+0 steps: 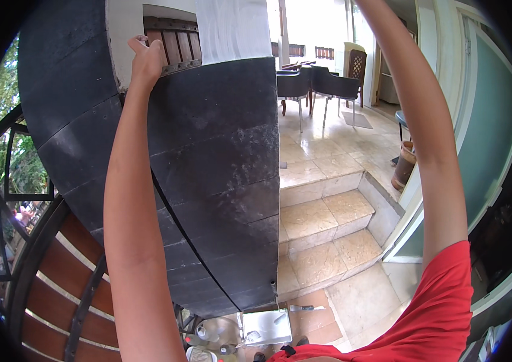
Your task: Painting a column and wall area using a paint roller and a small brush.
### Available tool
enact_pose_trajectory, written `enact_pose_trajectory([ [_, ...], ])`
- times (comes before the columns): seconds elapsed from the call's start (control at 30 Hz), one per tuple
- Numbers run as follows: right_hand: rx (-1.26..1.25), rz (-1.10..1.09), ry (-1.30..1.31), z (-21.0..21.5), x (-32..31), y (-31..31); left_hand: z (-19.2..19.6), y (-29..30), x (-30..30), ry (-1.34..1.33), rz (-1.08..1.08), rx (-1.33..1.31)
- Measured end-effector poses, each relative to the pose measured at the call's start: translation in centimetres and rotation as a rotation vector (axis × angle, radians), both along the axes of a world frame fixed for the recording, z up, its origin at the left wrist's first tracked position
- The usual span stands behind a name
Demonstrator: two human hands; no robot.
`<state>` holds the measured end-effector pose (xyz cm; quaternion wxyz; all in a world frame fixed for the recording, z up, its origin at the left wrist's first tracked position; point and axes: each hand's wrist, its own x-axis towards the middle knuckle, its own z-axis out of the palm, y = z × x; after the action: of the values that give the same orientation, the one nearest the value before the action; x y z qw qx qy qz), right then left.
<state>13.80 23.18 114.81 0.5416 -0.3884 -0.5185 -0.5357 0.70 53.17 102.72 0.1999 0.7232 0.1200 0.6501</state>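
Note:
My left hand is raised high against the wall, beside a rectangular opening with brown wooden slats behind it. Its fingers are curled closed, and whatever they may hold is hidden. Below it spreads a black wall with thin joint lines and pale scuffs. Streaky white coating covers the panel above the black part, right of the opening. My right arm reaches up past the top edge, so the right hand is out of sight.
Down by my feet lie a metal tray with white smears, a putty knife and several bottles. Tiled steps rise on the right toward black chairs and a clay pot. A wood-and-metal gate stands left.

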Motion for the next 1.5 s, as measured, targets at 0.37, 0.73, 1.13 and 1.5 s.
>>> enact_pose_trajectory([
  [0.37, -0.303, 0.211, 0.145, -4.6, 3.6, -0.6, 0.3, -0.2, 0.0, 0.042, -0.098, -0.08],
  [0.73, -0.417, 0.341, 0.1, -6.4, -3.8, 6.0, 0.2, 0.5, 0.0, 0.016, -0.033, -0.04],
  [1.13, -0.506, 0.179, 0.015, -6.1, -4.5, 10.1, -0.1, 0.7, -0.1, 0.037, -0.021, 0.006],
  [1.5, -0.371, 0.207, -0.019, -4.8, -3.4, 9.2, 0.0, 0.2, 0.2, 0.01, -0.046, 0.012],
])
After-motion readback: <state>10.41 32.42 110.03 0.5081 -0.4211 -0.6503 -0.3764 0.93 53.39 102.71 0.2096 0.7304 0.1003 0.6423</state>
